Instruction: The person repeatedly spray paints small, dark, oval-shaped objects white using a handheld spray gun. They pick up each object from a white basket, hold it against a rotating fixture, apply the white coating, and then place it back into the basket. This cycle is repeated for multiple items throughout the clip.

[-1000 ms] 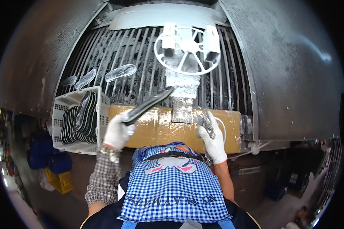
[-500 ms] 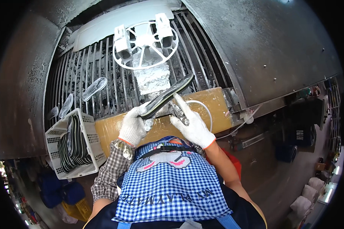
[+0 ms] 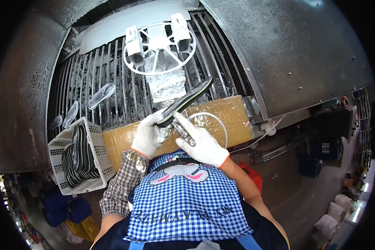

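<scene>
Setting: slatted metal conveyor (image 3: 112,79) ran behind a tape-wrapped bench (image 3: 221,116).
Left hand (image 3: 148,135): gloved, gripped a dark shoe sole (image 3: 187,100) above the bench.
Right hand (image 3: 200,141): gloved, held a metal tool (image 3: 183,132) beside it.
Left side: white basket (image 3: 98,154) of soles.

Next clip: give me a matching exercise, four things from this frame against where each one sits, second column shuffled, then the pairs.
Things:
1. dark sole
2. clear sole
3. white basket
4. metal tool

Places:
A. in the right hand
B. lying on the slatted belt
C. at the belt's near-left edge, packed with dark soles
D. held at its near end by the left hand

Pairs: 1-D, 2-B, 3-C, 4-A
</scene>
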A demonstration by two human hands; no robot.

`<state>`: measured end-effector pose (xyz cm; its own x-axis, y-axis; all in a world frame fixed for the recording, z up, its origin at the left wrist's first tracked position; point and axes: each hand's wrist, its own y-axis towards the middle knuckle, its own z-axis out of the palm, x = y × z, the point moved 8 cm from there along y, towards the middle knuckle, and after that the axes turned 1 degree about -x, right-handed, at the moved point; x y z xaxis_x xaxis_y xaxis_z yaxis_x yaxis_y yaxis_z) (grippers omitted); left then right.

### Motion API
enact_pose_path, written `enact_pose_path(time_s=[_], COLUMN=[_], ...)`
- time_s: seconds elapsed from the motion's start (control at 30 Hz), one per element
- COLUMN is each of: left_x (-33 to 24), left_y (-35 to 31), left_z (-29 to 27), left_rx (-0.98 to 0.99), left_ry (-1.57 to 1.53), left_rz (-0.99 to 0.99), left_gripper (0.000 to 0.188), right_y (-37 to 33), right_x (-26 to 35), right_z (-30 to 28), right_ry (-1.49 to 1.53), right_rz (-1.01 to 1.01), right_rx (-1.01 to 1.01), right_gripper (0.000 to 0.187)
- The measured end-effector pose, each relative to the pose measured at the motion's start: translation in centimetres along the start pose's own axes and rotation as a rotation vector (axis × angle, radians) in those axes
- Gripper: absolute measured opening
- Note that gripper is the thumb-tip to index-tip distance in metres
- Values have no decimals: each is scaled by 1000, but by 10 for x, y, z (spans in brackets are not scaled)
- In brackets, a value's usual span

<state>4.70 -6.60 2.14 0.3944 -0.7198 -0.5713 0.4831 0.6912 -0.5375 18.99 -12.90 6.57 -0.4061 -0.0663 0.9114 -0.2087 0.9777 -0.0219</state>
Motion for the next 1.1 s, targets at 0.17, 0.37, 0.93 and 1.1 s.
enact_pose_path(time_s=[0.17, 0.37, 0.93, 1.1], left_x=[-1, -13, -204, -281], left_y=[0, -4, -20, 12], left_z=[1, 4, 26, 40], left_rx=[51, 89, -49, -134], left_ry=[-41, 7, 450, 443], left_rz=[-12, 1, 701, 825], left_gripper=[51, 62, 44, 37], right_y=[3, 9, -34, -35], right_x=[-4, -24, -99, -106], right_z=[-17, -41, -83, -79], right_ry=[22, -21, 91, 215], right_rz=[40, -3, 213, 344], right_rx=[-103, -246, -595, -579], right_gripper=[85, 84, 80, 64])
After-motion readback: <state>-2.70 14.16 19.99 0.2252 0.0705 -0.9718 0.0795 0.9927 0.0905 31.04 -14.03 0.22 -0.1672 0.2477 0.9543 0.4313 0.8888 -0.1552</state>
